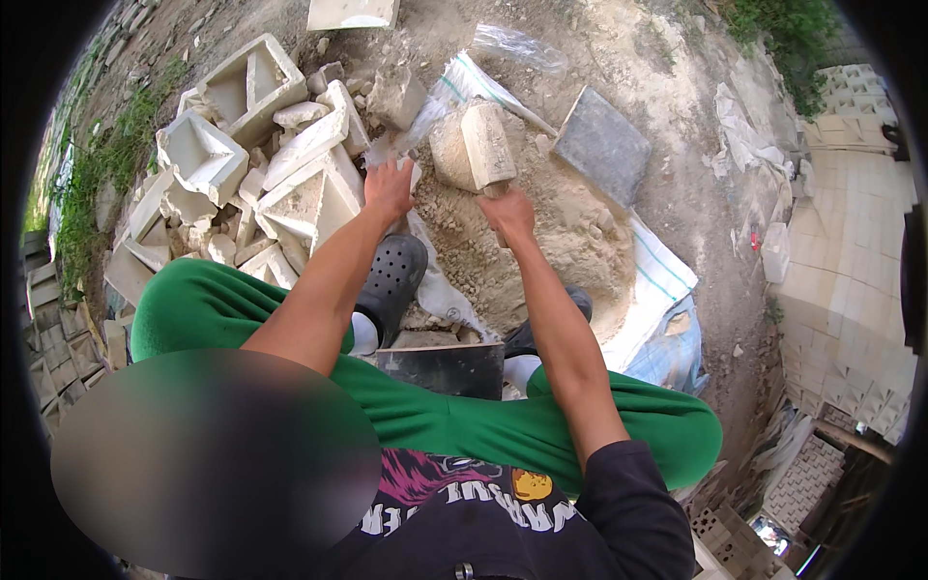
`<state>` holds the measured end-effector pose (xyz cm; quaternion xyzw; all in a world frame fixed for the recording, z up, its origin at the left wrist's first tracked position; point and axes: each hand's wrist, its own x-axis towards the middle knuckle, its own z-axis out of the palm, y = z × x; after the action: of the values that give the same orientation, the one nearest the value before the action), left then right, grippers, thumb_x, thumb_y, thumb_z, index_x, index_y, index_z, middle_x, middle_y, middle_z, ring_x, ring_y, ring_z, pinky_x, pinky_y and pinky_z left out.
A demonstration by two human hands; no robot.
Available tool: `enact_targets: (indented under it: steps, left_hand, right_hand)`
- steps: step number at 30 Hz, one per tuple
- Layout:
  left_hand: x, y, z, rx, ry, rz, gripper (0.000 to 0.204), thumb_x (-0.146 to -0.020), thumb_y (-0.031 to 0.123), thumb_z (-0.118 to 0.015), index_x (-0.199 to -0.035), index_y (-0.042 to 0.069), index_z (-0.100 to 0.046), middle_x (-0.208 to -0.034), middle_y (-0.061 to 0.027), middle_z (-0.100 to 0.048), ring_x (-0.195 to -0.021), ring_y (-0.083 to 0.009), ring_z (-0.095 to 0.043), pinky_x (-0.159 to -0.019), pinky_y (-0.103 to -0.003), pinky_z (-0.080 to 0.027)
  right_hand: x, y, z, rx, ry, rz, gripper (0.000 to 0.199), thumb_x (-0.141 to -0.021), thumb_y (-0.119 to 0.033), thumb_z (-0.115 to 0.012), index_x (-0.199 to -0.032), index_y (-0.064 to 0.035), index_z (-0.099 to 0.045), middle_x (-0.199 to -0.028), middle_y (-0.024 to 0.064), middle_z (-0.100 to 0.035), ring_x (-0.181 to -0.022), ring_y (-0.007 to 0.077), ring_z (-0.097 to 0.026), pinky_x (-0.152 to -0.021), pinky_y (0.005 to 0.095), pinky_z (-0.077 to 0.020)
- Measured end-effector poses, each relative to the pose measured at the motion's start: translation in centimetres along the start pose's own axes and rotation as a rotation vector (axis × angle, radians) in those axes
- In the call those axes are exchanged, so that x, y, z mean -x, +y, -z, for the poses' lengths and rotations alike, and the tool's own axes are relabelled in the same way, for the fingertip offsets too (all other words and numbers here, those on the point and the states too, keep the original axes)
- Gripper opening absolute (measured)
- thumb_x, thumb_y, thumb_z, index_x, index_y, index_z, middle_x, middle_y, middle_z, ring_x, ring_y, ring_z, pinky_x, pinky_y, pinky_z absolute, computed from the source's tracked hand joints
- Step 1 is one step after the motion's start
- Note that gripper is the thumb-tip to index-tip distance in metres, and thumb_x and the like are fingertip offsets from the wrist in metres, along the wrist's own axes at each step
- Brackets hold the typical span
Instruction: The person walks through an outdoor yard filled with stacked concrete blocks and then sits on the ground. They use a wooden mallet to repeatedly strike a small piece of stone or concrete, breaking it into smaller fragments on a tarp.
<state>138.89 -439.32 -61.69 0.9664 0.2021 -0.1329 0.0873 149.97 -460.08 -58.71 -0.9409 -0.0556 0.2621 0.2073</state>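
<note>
My right hand (507,211) is wrapped round the short handle of a mallet with a thick, pale, dust-covered head (488,140). The head is over a rounded stone (449,155) that stands in a heap of crushed, sandy rubble (570,242). To the left, my left hand (390,188) is closed on a pale broken piece (416,177), partly hidden by the fingers and blurred. Just beyond that hand lies a rough chunk (396,100). The rubble rests on a white woven sack (662,266) with blue-green stripes.
Broken cream-coloured block pieces (309,198) are piled at the left. A grey square slab (602,145) lies right of the stone. Clear plastic (522,48) is at the far side. My dark clogs (394,280) flank the sack's near end. Stacked pale blocks (841,242) line the right.
</note>
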Motion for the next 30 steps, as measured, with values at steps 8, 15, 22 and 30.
enact_targets:
  steps: [8, 15, 22, 30]
  left_hand:
    - [-1.5, -1.0, -1.2, 0.038, -0.139, -0.044, 0.049, -0.079, 0.026, -0.076, -0.122, 0.016, -0.055, -0.121, -0.0135, -0.059, -0.122, -0.0296, -0.055, -0.098, -0.047, -0.043]
    - [-1.6, -1.2, -1.2, 0.023, -0.143, -0.042, 0.045, -0.08, 0.027, -0.075, -0.119, 0.015, -0.056, -0.116, -0.0144, -0.061, -0.119, -0.0319, -0.057, -0.096, -0.047, -0.044]
    - [-2.1, -1.1, -1.9, 0.021, -0.119, -0.023, 0.042, -0.08, 0.025, -0.074, -0.118, 0.015, -0.058, -0.117, -0.0152, -0.061, -0.116, -0.0314, -0.059, -0.095, -0.046, -0.046]
    - [-1.8, -1.0, -2.4, 0.007, -0.094, -0.044, 0.047, -0.081, 0.028, -0.074, -0.121, 0.013, -0.055, -0.12, -0.0168, -0.058, -0.12, -0.0329, -0.055, -0.096, -0.047, -0.044]
  right_hand:
    - [0.9, -0.2, -0.9, -0.007, 0.074, 0.101, 0.054, -0.068, -0.042, -0.072, -0.101, 0.0012, -0.072, -0.093, 0.0251, -0.071, -0.092, 0.0408, -0.069, -0.082, 0.0461, -0.0546]
    - [1.8, -0.9, -1.0, -0.043, 0.147, 0.099, 0.049, -0.068, -0.041, -0.071, -0.093, 0.0009, -0.073, -0.092, 0.0254, -0.071, -0.088, 0.0408, -0.07, -0.079, 0.0461, -0.0553]
    - [1.6, -0.6, -0.8, -0.012, 0.04, 0.08, 0.049, -0.069, -0.04, -0.072, -0.096, 0.0007, -0.073, -0.09, 0.025, -0.072, -0.088, 0.0394, -0.07, -0.079, 0.0458, -0.0552]
    - [2.9, -0.8, -1.0, 0.095, 0.011, 0.079, 0.049, -0.07, -0.041, -0.073, -0.1, -0.0025, -0.073, -0.092, 0.0239, -0.072, -0.089, 0.0394, -0.07, -0.08, 0.0451, -0.0552]
